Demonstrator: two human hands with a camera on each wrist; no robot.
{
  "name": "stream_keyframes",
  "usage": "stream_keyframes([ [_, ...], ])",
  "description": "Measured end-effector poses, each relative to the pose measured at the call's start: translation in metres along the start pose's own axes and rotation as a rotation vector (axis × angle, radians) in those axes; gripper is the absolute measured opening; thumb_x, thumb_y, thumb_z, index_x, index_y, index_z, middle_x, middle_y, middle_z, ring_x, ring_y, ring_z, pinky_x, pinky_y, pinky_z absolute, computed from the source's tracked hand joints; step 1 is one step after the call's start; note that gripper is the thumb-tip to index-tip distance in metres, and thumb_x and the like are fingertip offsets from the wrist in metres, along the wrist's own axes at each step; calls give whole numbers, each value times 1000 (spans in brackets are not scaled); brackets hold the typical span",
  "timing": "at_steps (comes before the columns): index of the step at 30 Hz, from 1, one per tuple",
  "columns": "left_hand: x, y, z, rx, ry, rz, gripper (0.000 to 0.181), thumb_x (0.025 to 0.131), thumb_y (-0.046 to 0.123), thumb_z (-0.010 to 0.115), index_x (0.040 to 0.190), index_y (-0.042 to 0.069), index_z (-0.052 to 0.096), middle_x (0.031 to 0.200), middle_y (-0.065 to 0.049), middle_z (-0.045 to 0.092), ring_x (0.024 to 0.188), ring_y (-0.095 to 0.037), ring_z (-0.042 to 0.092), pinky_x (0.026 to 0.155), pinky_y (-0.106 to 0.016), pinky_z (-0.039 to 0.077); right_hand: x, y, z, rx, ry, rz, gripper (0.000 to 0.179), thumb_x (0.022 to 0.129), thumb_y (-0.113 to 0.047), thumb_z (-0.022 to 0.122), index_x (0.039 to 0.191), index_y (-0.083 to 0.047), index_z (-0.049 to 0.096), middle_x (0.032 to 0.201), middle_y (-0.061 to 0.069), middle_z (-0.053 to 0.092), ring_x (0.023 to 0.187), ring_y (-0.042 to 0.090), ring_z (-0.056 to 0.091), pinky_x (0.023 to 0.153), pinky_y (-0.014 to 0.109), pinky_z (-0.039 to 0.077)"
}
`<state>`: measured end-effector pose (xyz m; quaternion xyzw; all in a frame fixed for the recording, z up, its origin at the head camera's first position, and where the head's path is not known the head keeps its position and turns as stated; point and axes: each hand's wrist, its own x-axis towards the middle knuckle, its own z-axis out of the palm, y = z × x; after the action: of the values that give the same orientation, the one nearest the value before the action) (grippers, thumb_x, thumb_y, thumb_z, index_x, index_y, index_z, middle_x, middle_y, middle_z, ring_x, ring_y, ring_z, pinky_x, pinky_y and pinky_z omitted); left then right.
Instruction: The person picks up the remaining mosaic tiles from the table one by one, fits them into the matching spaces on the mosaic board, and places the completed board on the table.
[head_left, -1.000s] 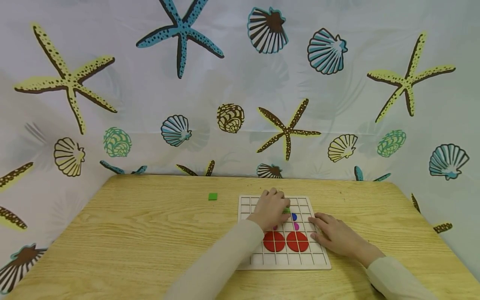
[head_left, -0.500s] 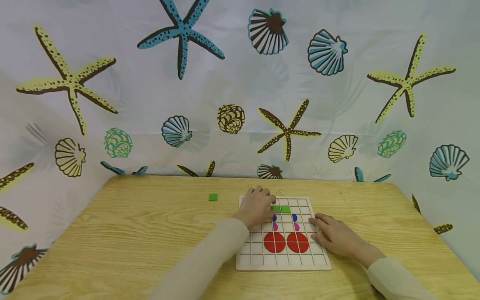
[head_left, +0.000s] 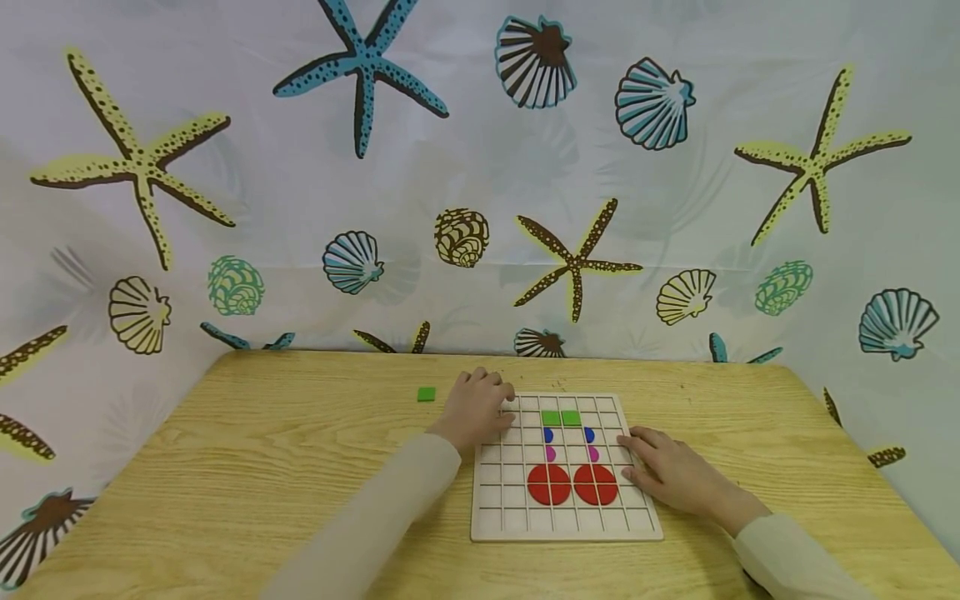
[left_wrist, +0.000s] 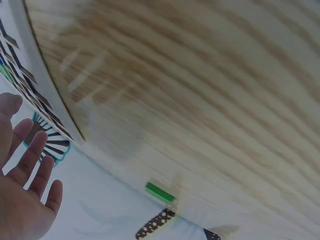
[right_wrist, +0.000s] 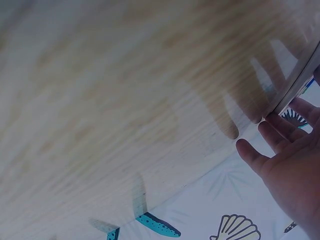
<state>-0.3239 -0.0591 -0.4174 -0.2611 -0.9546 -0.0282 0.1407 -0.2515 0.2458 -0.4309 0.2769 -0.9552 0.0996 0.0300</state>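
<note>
A white grid board (head_left: 495, 522) lies on the wooden table. Two red circles, each crossed by grid lines, fill its lower middle; the right red circle (head_left: 606, 493) is one. Above them sit small pink half-discs (head_left: 594, 454), blue half-discs (head_left: 589, 435) and a pair of green squares (head_left: 571, 418) side by side. My left hand (head_left: 474, 408), fingers loosely bent and holding nothing, hovers over the board's upper left edge. Off to its left, a loose green square tile (head_left: 426, 394) lies on the table. The fingers of my right hand (head_left: 678, 473) rest on the board's right edge.
The wooden table (head_left: 262, 467) reaches back to a white curtain (head_left: 420, 167) printed with shells and starfish. That curtain also closes off both sides.
My left hand has drawn back leftward from the middle of the board to its left edge, uncovering both green squares. The right hand stays in place on the board's edge.
</note>
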Motion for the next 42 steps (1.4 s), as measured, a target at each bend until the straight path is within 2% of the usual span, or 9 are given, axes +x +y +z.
stream_keyframes([
  [8, -8, -26, 1, -72, -24, -77, 25, 86, 34, 62, 105, 18, 63, 104, -1, 60, 100, -23, 49, 90, -44, 37, 0, -1, -1, 2, 4, 1, 47, 93, -32, 50, 133, -7, 47, 134, 20, 45, 122, 37, 45, 95, 54, 38],
  [18, -22, -53, -6, -58, -16, -176, 29, 83, 34, 65, 104, 15, 63, 104, -5, 61, 101, -28, 51, 90, -48, 39, 0, 0, 1, 0, -5, 4, 48, 93, -33, 50, 133, -8, 46, 135, 19, 44, 123, 36, 44, 95, 53, 38],
  [26, -32, -76, -2, -57, -6, -235, 28, 83, 32, 64, 105, 14, 64, 104, -7, 62, 101, -30, 51, 89, -51, 39, 0, 1, 1, -5, -4, 3, 48, 93, -34, 49, 133, -8, 46, 134, 19, 45, 121, 36, 45, 95, 53, 38],
  [42, -39, -95, 2, -80, -37, -310, 31, 84, 31, 63, 110, 12, 62, 109, -11, 59, 104, -33, 49, 86, -52, 38, 1, 3, 2, -12, 3, 5, 48, 93, -34, 49, 133, -8, 46, 133, 19, 45, 121, 36, 46, 95, 53, 39],
])
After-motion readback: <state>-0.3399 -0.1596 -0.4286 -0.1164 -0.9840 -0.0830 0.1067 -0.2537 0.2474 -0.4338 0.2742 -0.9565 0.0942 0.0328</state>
